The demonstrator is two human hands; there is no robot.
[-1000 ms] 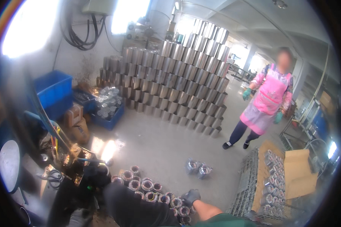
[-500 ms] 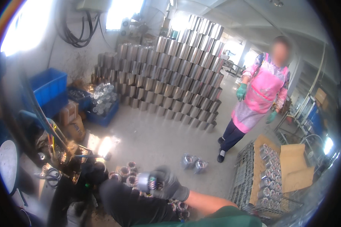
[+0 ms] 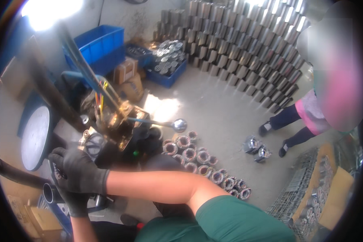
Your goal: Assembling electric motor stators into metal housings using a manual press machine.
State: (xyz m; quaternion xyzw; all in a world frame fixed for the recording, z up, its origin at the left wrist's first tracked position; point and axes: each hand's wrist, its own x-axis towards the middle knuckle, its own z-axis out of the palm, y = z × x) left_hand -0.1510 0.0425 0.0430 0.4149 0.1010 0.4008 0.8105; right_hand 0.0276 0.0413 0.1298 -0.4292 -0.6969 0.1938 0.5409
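Note:
Both my hands wear dark grey gloves and are together at the left, below a round pale disc (image 3: 36,138). My right hand (image 3: 82,171) reaches across from the right, fingers curled around a motor stator (image 3: 59,174), of which only a small dark, wire-wound part shows. Beneath it, my left hand (image 3: 73,201) comes up from the lower edge and closes on the same piece; its fingers are mostly hidden. A metal tube end (image 3: 49,193) lies just beside the left hand. Right of the hands stands a machine with a ball-ended lever (image 3: 179,125) and scissors (image 3: 94,144).
Several wound stators (image 3: 190,155) stand in rows on the floor beside the machine. Stacked metal cylinders (image 3: 238,60) line the back. Blue bins (image 3: 99,48) and cartons (image 3: 126,71) are at the far left. A person in a pink apron (image 3: 310,107) stands right, near a wire cage (image 3: 296,189).
My view has turned left and down. My right hand has carried the stator from above the floor rows to the left, where it meets my left hand. The person in pink is nearer.

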